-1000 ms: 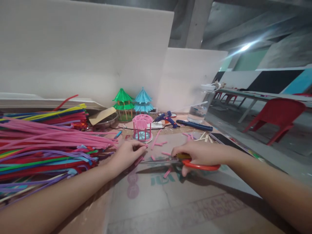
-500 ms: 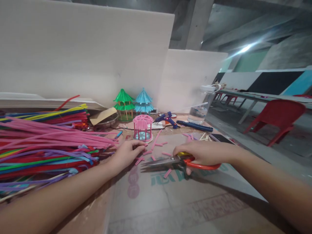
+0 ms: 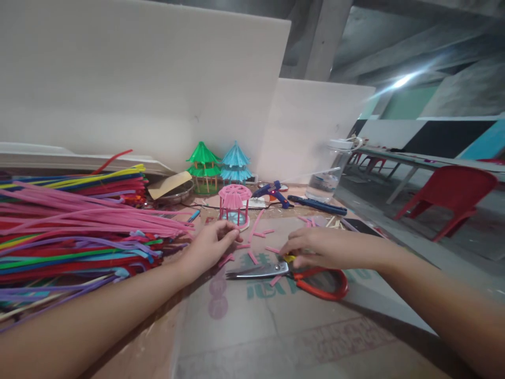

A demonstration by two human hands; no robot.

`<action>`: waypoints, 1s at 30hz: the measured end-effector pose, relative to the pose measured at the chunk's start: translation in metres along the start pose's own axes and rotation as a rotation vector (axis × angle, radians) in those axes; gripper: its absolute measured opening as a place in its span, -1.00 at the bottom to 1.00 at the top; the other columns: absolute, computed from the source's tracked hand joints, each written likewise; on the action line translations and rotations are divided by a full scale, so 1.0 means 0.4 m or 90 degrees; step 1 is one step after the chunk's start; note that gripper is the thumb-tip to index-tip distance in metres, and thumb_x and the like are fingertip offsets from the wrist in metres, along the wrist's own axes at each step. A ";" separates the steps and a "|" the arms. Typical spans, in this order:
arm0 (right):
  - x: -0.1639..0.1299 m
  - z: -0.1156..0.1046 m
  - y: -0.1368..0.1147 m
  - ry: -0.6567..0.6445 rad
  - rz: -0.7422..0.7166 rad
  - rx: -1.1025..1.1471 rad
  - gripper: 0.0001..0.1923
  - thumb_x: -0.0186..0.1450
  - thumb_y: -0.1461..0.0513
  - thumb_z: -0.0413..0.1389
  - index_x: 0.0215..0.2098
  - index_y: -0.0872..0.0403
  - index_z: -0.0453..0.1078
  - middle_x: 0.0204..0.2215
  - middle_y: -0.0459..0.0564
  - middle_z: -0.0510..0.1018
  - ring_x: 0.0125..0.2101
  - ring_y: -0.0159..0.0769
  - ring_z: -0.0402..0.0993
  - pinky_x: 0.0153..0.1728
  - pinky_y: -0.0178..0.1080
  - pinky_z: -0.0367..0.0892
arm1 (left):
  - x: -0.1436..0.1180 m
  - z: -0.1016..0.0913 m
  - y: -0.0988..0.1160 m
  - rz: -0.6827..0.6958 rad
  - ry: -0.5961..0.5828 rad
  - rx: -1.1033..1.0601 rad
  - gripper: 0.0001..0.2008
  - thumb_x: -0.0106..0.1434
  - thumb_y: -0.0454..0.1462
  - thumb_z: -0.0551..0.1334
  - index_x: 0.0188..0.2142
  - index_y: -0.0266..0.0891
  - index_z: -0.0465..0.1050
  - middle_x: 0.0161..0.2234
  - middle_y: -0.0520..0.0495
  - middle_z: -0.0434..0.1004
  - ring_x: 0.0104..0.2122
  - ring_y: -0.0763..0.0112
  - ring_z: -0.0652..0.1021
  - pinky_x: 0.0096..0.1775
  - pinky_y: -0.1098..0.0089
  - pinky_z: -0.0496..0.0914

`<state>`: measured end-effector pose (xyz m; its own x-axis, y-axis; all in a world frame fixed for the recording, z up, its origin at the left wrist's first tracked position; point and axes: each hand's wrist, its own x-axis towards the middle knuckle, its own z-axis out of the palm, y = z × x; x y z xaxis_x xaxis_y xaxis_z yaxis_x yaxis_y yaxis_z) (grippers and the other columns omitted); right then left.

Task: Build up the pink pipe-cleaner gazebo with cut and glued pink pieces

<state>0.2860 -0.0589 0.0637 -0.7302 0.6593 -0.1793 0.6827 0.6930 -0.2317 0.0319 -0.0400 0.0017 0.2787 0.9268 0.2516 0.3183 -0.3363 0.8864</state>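
Note:
The scissors (image 3: 260,271) lie on the cardboard sheet (image 3: 244,337), blades pointing left, with one orange and one yellow handle. Just over the yellow handle, my right hand (image 3: 315,247) has its fingers apart; whether they still touch it I cannot tell. My left hand (image 3: 213,242) is closed in a pinch, with the end of a small pink pipe-cleaner piece (image 3: 239,239) showing at its fingertips. Several cut pink pieces (image 3: 252,257) are scattered between the hands. Behind my left hand stands a small pink pavilion (image 3: 234,202) with posts on a round base.
Bundles of coloured pipe cleaners (image 3: 79,221) fill the left side. A green pavilion (image 3: 203,166) and a blue pavilion (image 3: 235,163) stand at the back. A glue gun (image 3: 276,193), a dark blue cutter-like tool (image 3: 317,205) and a water bottle (image 3: 325,173) are at back right.
My right hand has let go of the orange handle and its fingers have spread; the scissors now rest on the cardboard. My left hand keeps its pinch nearly in place.

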 end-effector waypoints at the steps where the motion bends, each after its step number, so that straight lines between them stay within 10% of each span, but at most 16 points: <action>1: 0.014 0.005 0.000 0.038 -0.004 0.001 -0.71 0.34 0.16 -0.04 -0.09 0.00 0.46 -0.22 0.02 0.54 -0.25 -0.24 0.46 -0.28 -0.29 0.25 | -0.001 0.001 0.004 0.003 -0.004 0.019 -0.69 0.17 -0.04 0.16 -0.40 -0.26 0.37 -0.43 -0.08 0.56 -0.43 0.35 0.56 -0.43 0.41 0.42; 11: 0.195 0.061 -0.017 0.241 0.016 -0.214 -0.79 0.29 0.32 -0.01 -0.21 0.11 0.47 -0.31 0.09 0.49 -0.29 -0.25 0.40 -0.34 -0.30 0.16 | -0.001 -0.005 0.012 0.014 -0.022 0.076 -0.66 0.20 -0.03 0.11 -0.45 -0.27 0.40 -0.53 0.02 0.45 -0.53 0.44 0.45 -0.53 0.49 0.33; 18: 0.191 0.101 0.010 0.369 0.018 -0.207 -0.76 0.34 0.29 -0.09 -0.21 0.12 0.42 -0.39 0.05 0.53 -0.34 -0.29 0.40 -0.38 -0.32 0.12 | 0.001 0.000 0.002 0.011 -0.022 0.021 -0.68 0.19 -0.06 0.14 -0.45 -0.28 0.41 -0.53 -0.01 0.47 -0.53 0.43 0.47 -0.50 0.46 0.39; 30: 0.170 0.088 -0.058 0.554 0.000 0.338 -0.88 0.20 0.18 0.08 -0.37 0.05 0.40 -0.42 -0.05 0.57 -0.37 -0.30 0.50 -0.31 -0.26 0.35 | 0.005 0.002 -0.013 0.008 -0.027 -0.009 -0.74 0.15 -0.11 0.19 -0.34 -0.29 0.43 -0.45 -0.05 0.55 -0.43 0.34 0.56 -0.45 0.44 0.42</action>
<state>0.2195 -0.0405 0.0234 -0.3115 0.7890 0.5296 0.4268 0.6142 -0.6638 0.0316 -0.0366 -0.0029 0.3214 0.9145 0.2458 0.3018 -0.3449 0.8888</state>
